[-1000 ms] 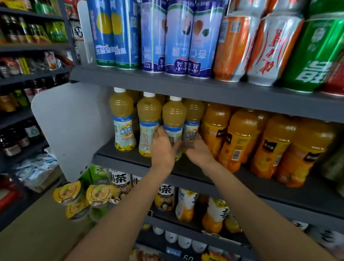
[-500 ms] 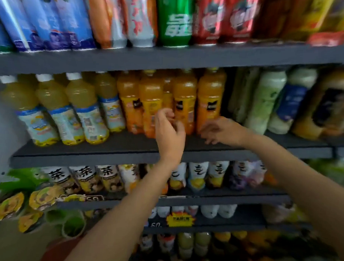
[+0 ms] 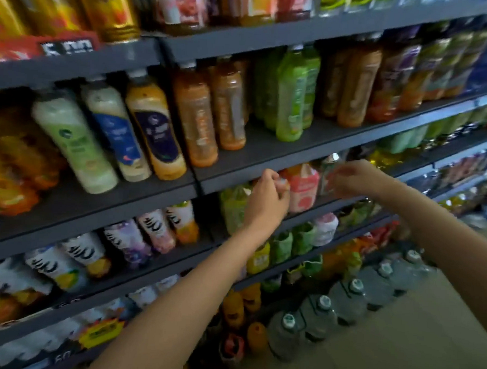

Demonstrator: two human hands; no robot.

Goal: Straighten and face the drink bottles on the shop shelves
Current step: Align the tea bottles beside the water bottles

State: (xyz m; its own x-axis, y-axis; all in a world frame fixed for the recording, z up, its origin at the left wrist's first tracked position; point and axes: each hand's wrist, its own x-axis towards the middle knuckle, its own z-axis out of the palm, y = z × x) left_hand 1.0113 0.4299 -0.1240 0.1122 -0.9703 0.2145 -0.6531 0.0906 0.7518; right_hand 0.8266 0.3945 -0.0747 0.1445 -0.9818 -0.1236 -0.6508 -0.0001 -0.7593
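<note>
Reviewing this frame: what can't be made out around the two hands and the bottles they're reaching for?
All in the head view:
- Left hand: curled fingers by a small cap; motion blur hides whether they grip it.
- Right hand: smeared by motion; contact with the clear bottle unclear.
- Pink bottle: label too blurred to read.
- Green bottle: partly hidden behind the left hand.

Both hands off orange bottles, moved right to lower shelf: left hand [image 3: 268, 198] at pink-label bottle [image 3: 303, 187], right hand [image 3: 351, 178] beside.

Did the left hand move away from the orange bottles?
Yes. The left hand was at the orange bottles; now it is farther right along the shelves and one shelf lower, at a pink bottle.
</note>
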